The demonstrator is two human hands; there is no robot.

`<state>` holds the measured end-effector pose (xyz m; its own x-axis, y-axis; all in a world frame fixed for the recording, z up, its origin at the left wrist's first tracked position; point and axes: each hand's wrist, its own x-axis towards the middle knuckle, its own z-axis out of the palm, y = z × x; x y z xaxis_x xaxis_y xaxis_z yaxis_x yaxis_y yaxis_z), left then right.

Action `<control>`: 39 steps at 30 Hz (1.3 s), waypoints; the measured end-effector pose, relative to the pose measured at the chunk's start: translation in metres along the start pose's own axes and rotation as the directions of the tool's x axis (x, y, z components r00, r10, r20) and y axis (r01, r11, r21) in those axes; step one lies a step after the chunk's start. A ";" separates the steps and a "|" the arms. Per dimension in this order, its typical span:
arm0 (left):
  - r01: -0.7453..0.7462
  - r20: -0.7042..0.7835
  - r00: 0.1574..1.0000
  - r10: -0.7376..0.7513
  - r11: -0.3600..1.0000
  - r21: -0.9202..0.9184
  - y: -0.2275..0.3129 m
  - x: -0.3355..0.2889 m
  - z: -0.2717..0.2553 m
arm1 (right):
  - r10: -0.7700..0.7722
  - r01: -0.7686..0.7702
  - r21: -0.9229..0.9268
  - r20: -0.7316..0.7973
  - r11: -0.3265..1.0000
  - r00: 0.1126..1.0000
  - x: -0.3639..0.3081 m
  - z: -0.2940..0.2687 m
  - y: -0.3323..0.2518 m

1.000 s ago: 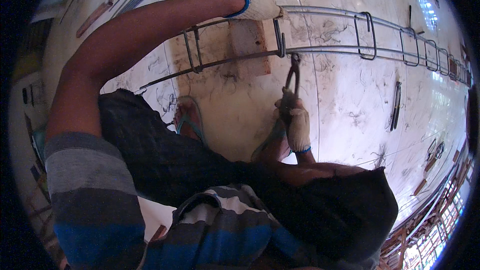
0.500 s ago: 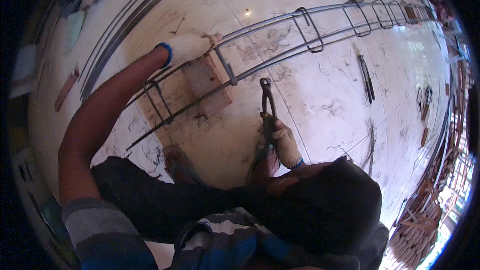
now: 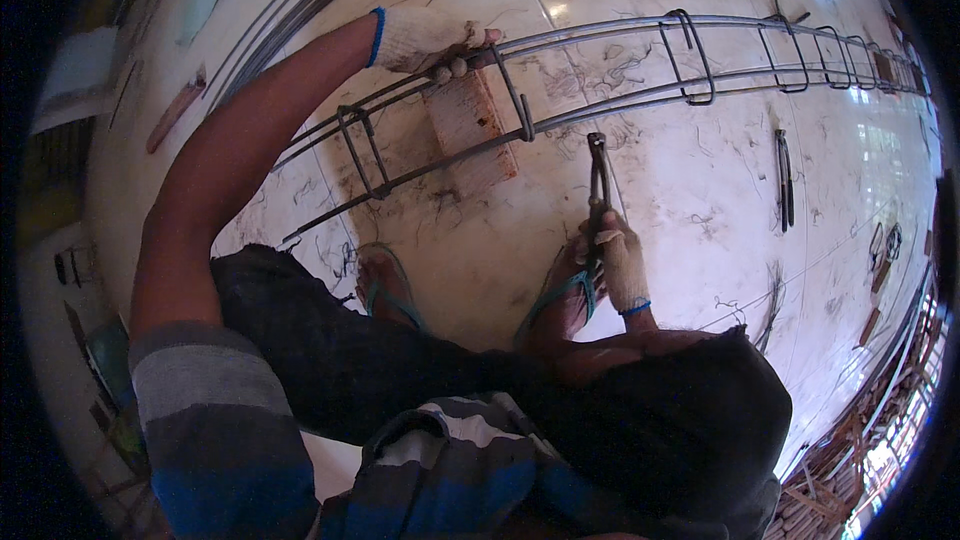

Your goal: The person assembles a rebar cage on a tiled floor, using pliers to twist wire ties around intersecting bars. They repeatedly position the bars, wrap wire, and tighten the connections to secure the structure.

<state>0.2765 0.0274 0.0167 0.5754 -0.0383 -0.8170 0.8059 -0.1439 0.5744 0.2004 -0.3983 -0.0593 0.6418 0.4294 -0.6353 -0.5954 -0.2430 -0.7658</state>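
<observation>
A long steel rebar cage (image 3: 625, 90) runs across the floor from lower left to far right, with square stirrups along its bars. My left hand (image 3: 425, 42), in a knitted glove with a blue cuff, is closed round the cage's far bar, just left of a stirrup (image 3: 515, 92). Under the bars there lies a reddish block (image 3: 470, 135). My right hand (image 3: 622, 265), also gloved, grips a pair of end-cutting pincers (image 3: 598, 175) by the handles. Their head points away from me, a little short of the near bar and not touching it.
Long loose rods (image 3: 265, 35) lie at the far left, beside a reddish strip (image 3: 176, 115). To the right rest a second pair of pincers (image 3: 784, 180) and a bundle of thin wire (image 3: 773, 305). Wire scraps litter the floor. My sandalled feet (image 3: 385, 285) stand near the cage.
The whole view has shifted, so the cage and both hands sit farther right in the picture. My left hand stays on the bar and my right hand keeps hold of the pincers.
</observation>
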 end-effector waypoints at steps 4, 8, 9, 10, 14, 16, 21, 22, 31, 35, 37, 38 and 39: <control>0.014 0.013 1.000 -0.014 0.999 0.037 0.025 -0.026 0.017 | -0.262 0.122 -0.561 -0.176 0.819 0.949 0.018 -0.021 -0.006; 0.007 0.115 0.993 -0.004 1.000 -0.023 0.005 0.001 -0.005 | -0.626 0.175 -0.914 -0.102 0.365 0.773 0.036 -0.025 -0.014; 0.008 0.137 0.991 -0.003 0.999 -0.036 0.001 0.004 -0.009 | -0.699 0.221 -0.923 -0.069 0.316 0.712 0.037 -0.015 -0.025; 0.000 0.146 0.989 0.004 1.000 -0.027 0.003 0.006 -0.007 | -0.765 0.250 -0.932 -0.044 0.264 0.643 0.038 -0.006 -0.037; -0.013 0.097 0.995 0.015 1.000 -0.017 0.009 -0.001 0.003 | -0.429 0.412 -0.272 -0.004 0.870 0.903 0.052 0.050 -0.066; 0.003 0.082 0.997 -0.002 1.000 -0.019 0.013 -0.008 0.008 | -0.378 0.376 -0.168 0.018 0.911 0.925 0.065 0.068 -0.070; -0.051 0.155 0.986 0.056 0.998 -0.032 0.014 -0.009 0.007 | -0.314 0.318 -0.249 0.059 0.915 0.948 0.070 0.086 -0.076; -0.046 0.128 0.991 0.047 0.999 -0.015 0.011 -0.008 0.004 | -0.318 0.331 -0.319 0.094 0.888 0.944 0.072 0.087 -0.075; -0.040 0.096 0.995 0.038 0.999 0.017 0.010 -0.005 0.003 | -0.087 0.110 0.445 -0.071 0.889 0.994 0.057 0.105 -0.071; -0.050 0.082 0.995 0.048 0.999 0.022 0.005 -0.003 -0.002 | -0.079 0.039 0.309 0.118 0.950 0.990 0.059 0.099 -0.092; -0.036 0.082 0.996 0.035 0.999 0.010 0.008 -0.005 0.001 | -0.110 0.063 0.256 0.172 0.965 0.979 0.068 0.097 -0.090; -0.024 0.084 0.996 0.023 1.000 0.007 0.014 -0.008 0.005 | -0.137 0.110 0.188 0.136 0.976 0.981 0.068 0.096 -0.091; -0.011 0.085 0.996 0.011 1.000 0.005 0.018 -0.010 0.008 | -0.165 0.153 0.118 0.102 0.981 0.981 0.068 0.095 -0.094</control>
<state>0.2840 0.0173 0.0351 0.5703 -0.1242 -0.8120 0.7985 -0.1483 0.5835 0.2536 -0.2633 -0.0213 0.6785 0.5503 -0.4866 -0.5429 -0.0705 -0.8368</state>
